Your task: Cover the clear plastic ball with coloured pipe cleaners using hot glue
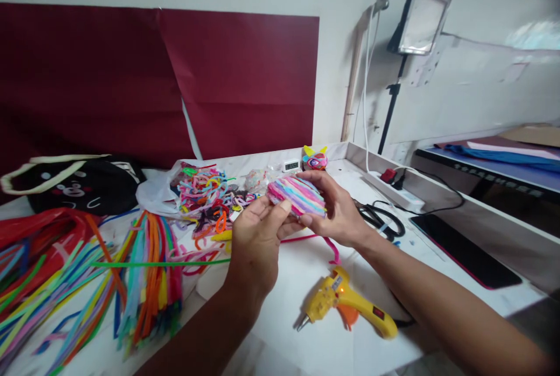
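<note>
Between both hands, raised above the white table (280, 306), is a rounded craft piece (297, 194) covered in pink, blue, white and purple striped pipe cleaners. My left hand (260, 236) grips its left and lower edge, thumb on the front. My right hand (335, 210) closes on its right side, with fingers curving over the top. A pink pipe cleaner (335, 250) trails below the hands. On the table under my right forearm lies a yellow hot glue gun (350, 300) with an orange trigger, its nozzle pointing left.
Bundled pipe cleaners (151, 277) and a bag of short coiled pieces (201, 186) cover the left. Scissors (382, 215), a phone (466, 250) and a power strip (394, 192) lie right. A small digital clock (291, 165) and a colourful figure (315, 159) stand behind.
</note>
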The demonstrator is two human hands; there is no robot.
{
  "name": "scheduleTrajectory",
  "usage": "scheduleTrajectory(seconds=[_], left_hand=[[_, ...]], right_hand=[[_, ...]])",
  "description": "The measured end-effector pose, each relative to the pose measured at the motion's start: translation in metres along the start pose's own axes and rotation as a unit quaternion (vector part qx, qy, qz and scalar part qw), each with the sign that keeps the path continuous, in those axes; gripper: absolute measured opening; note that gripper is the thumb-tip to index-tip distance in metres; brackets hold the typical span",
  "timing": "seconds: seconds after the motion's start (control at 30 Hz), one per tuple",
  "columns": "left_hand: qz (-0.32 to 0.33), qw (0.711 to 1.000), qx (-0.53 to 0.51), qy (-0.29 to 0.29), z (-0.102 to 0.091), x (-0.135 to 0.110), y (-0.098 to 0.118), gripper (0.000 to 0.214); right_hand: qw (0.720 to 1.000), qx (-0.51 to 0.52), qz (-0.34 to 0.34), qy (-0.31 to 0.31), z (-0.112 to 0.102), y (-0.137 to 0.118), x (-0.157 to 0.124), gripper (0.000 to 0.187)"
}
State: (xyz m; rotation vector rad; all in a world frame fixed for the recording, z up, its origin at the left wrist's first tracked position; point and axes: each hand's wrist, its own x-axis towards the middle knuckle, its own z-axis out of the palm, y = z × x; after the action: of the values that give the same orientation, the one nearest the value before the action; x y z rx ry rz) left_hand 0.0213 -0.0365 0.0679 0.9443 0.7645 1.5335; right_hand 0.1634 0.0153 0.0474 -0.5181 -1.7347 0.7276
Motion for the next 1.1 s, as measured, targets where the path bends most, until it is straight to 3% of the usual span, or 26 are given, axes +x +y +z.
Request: scheduleTrajectory(seconds=[0.7, 0.9, 1.1], left_hand=[[-0.004, 0.998, -0.054, -0.007, 0.0, 0.0, -0.011, 0.016], [-0.036, 0.997, -0.014, -0.062, 0.001, -0.003, -0.015, 0.008], [-0.041, 0.999, -0.006, -0.036, -0.002, -0.001, -0.015, 0.014]], right_hand=[[0.999, 0.019, 0.033, 0.022, -0.006, 0.013, -0.007, 0.056], [0.999, 0.018, 0.033, 0.037, -0.005, 0.015, -0.007, 0.057], [0.998, 0.017, 0.057, 0.034, -0.005, 0.014, -0.007, 0.06]])
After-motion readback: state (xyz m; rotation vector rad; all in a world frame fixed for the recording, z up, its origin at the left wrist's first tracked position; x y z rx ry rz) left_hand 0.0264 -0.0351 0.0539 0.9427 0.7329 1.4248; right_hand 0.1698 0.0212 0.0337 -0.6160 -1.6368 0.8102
